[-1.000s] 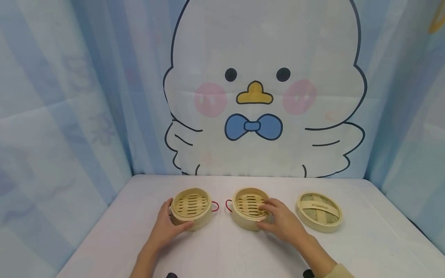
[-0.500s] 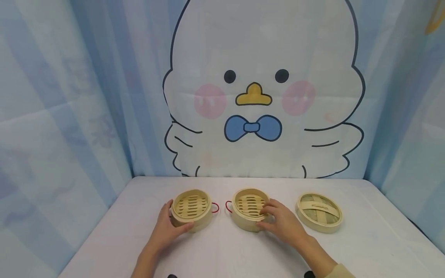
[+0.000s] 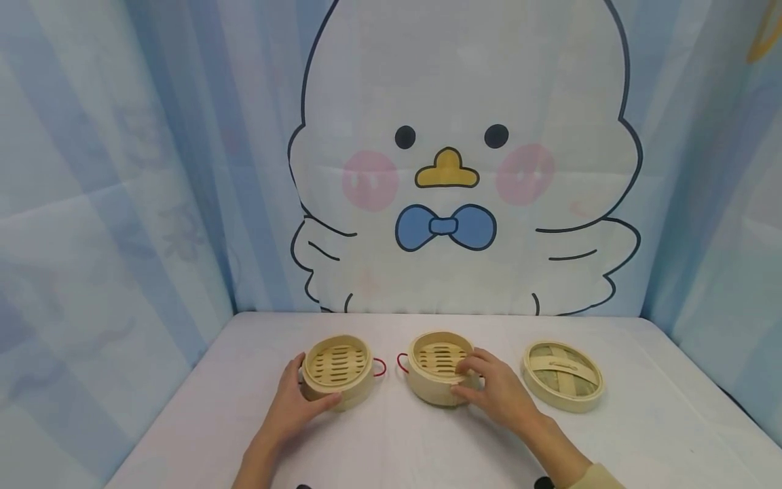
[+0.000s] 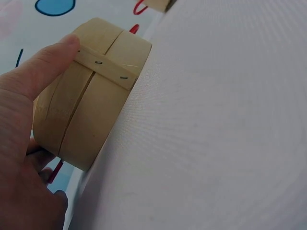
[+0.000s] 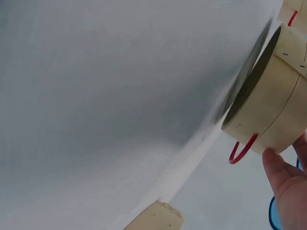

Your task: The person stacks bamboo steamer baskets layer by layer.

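Two small round bamboo steamer baskets with slatted floors and red side loops are in the head view. My left hand (image 3: 295, 397) grips the left steamer basket (image 3: 362, 387), thumb on its near wall and fingers round the far left side. That basket stands on the table in the left wrist view, where its stapled wall (image 4: 100, 96) shows. My right hand (image 3: 497, 390) pinches the right steamer basket (image 3: 427, 387) at its right rim, thumb outside and fingertips over the edge. In the right wrist view this basket (image 5: 268, 105) is tilted, its dark underside and a shadow gap showing above the cloth.
A round woven bamboo lid (image 3: 550, 390) with a strap handle lies to the right of my right hand. White cloth covers the table (image 3: 391, 455). Behind it hangs a curtain (image 3: 452, 272) with a cartoon bird, and blue striped curtains (image 3: 110, 238) flank the sides.
The right steamer basket has risen slightly from the table in my right hand. The left hand and its basket hold still; the head view has shifted a little.
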Action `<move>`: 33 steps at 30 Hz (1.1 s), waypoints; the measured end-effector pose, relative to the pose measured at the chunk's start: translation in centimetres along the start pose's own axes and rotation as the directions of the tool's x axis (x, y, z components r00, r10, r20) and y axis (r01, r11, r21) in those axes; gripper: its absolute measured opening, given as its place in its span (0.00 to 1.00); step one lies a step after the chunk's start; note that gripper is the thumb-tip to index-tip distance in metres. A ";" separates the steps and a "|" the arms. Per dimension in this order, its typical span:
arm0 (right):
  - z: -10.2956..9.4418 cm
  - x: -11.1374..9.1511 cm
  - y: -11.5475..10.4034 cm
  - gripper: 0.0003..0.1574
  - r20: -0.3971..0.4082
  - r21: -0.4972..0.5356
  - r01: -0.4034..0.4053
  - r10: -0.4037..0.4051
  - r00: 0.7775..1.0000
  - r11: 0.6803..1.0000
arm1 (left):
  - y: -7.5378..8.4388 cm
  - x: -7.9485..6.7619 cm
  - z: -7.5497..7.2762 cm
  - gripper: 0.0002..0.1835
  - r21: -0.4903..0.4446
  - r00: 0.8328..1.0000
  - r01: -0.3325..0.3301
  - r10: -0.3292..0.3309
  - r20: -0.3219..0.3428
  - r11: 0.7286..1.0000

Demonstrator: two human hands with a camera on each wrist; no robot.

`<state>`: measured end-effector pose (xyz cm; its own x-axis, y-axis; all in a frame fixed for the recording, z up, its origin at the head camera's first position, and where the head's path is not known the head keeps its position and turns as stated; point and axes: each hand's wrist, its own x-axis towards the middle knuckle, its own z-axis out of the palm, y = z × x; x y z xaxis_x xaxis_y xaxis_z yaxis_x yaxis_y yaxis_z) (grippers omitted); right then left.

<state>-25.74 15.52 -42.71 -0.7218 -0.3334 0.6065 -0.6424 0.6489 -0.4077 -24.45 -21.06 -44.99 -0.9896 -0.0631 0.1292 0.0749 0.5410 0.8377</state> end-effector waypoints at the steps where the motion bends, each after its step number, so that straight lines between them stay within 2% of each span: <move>1: 0.0 0.1 0.0 0.19 -0.004 -0.003 0.004 -0.004 1.000 1.000 | 0.0 0.0 0.0 0.64 0.002 1.000 0.002 -0.002 0.000 1.000; 8: 0.5 0.8 -0.6 0.20 -0.069 -0.032 0.051 -0.053 0.996 0.998 | 0.1 -0.1 -0.2 0.64 -0.006 1.000 0.007 -0.007 -0.005 1.000; 13: 0.8 1.9 -1.9 0.20 -0.090 -0.027 0.019 -0.022 0.996 0.999 | 0.2 -0.1 -0.1 0.63 -0.009 1.000 0.014 -0.014 -0.011 1.000; 20: 1.2 3.6 -3.7 0.19 -0.074 0.006 -0.039 0.039 0.997 0.999 | 0.1 0.0 0.2 0.63 -0.010 1.000 0.010 -0.010 -0.026 1.000; 33: 2.4 5.6 -6.1 0.18 -0.077 0.051 -0.066 0.070 0.995 0.997 | 0.2 0.0 0.1 0.63 -0.012 0.999 0.024 -0.024 -0.028 1.000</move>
<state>-26.43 8.04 -38.46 -0.7428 -0.2338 0.6274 -0.6057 0.6339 -0.4809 -24.45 -20.82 -44.85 -0.9873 -0.0994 0.1239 0.0529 0.5294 0.8467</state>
